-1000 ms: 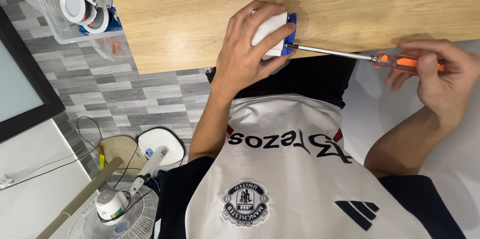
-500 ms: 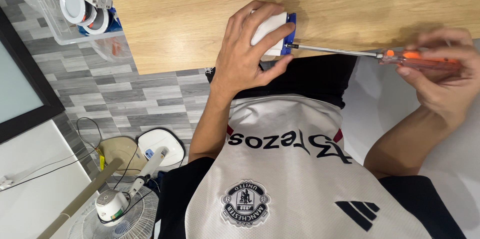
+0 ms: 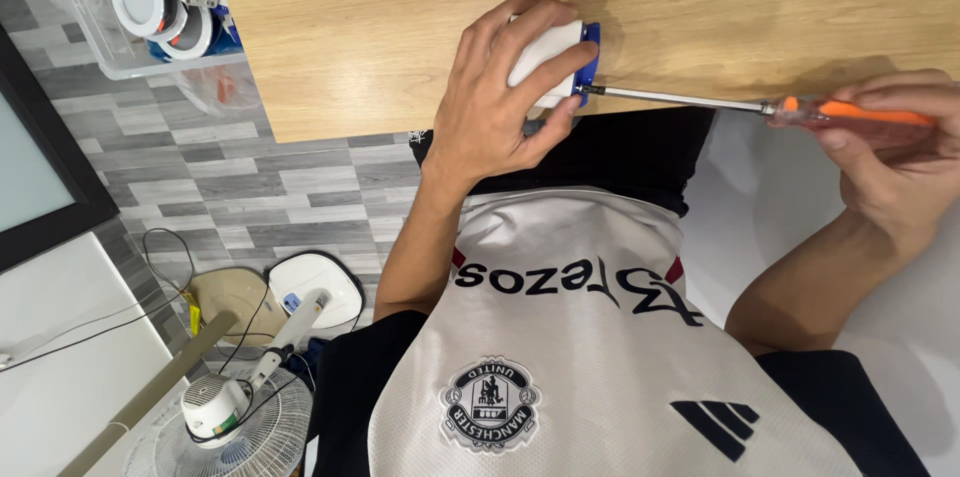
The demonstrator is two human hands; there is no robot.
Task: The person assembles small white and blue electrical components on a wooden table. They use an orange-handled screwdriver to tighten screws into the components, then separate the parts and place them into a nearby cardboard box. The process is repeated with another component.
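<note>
My left hand (image 3: 495, 107) wraps around a small white part with a blue rim (image 3: 560, 57), pressing it against the front edge of the wooden table (image 3: 400, 27). My right hand (image 3: 890, 157) grips the orange handle of a screwdriver (image 3: 860, 117). Its long metal shaft runs left and the tip meets the blue rim of the white part.
A clear plastic bin (image 3: 120, 27) with round white fittings sits at the table's left end. Below, on the grey plank floor, stand a white fan (image 3: 225, 417), a round white device (image 3: 315, 282) and loose cables. A dark-framed panel (image 3: 40, 167) is at the left.
My right hand has turned on the screwdriver handle, with its fingers shifting over it. The left hand and the white part have stayed put.
</note>
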